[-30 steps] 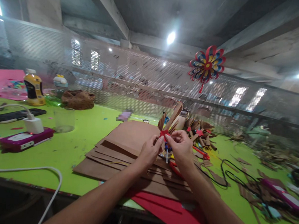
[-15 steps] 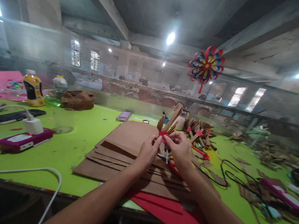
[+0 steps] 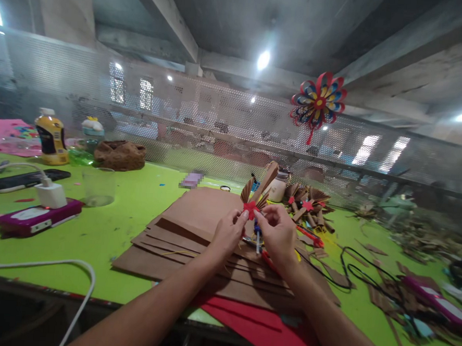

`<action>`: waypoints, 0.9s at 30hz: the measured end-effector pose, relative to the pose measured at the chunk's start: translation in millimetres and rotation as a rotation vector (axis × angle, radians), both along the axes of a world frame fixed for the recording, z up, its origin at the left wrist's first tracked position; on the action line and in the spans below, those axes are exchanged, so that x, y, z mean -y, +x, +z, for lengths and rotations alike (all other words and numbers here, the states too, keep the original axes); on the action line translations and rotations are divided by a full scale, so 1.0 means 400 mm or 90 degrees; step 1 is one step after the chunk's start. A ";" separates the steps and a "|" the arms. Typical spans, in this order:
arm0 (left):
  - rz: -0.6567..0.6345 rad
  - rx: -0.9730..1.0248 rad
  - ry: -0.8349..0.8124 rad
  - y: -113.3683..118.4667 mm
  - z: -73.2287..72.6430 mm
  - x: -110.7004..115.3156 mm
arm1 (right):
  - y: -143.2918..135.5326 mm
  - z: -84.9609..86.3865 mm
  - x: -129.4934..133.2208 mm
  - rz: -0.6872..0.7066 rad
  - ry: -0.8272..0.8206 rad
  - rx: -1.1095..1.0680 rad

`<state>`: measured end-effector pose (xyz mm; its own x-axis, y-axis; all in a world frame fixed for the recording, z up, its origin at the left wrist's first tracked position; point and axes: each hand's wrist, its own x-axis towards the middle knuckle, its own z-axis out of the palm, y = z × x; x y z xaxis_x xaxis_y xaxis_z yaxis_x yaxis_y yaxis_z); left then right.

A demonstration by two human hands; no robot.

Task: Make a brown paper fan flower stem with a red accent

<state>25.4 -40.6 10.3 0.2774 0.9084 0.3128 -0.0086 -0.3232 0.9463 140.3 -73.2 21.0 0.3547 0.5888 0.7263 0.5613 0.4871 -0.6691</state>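
A brown paper craft piece [image 3: 269,178] with pleated fans and a red paper star [image 3: 251,210] at its centre is held up in front of me. My left hand [image 3: 230,230] pinches it at the star from the left. On the other side my right hand [image 3: 277,232] has its thumb and fingertips closed at the star's right edge. Both hands are above a stack of brown paper sheets [image 3: 209,205]. Beneath them lie red-handled scissors [image 3: 269,260], partly hidden by the right hand, and a small clear and blue tool [image 3: 257,241].
Similar brown pieces with red stars [image 3: 308,205] lie behind on the right, beside a white jar [image 3: 279,186]. Red paper [image 3: 268,332] sticks out at the front edge. Paper scraps and a black cable [image 3: 345,263] spread rightward. A clear cup [image 3: 98,187] and purple power strip [image 3: 40,216] stand left.
The craft piece has shifted very slightly left and tilted a little in my fingers. My right thumb has moved slightly; both hands keep their place over the stack.
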 end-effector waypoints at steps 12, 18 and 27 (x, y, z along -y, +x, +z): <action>-0.003 -0.021 0.029 0.001 -0.005 -0.004 | -0.003 0.000 0.015 -0.011 0.104 0.253; -0.014 -0.006 0.026 0.004 -0.008 -0.009 | -0.007 -0.005 0.012 0.002 0.090 0.230; -0.019 -0.006 0.027 0.004 -0.017 -0.017 | -0.015 -0.001 0.013 0.001 0.085 0.209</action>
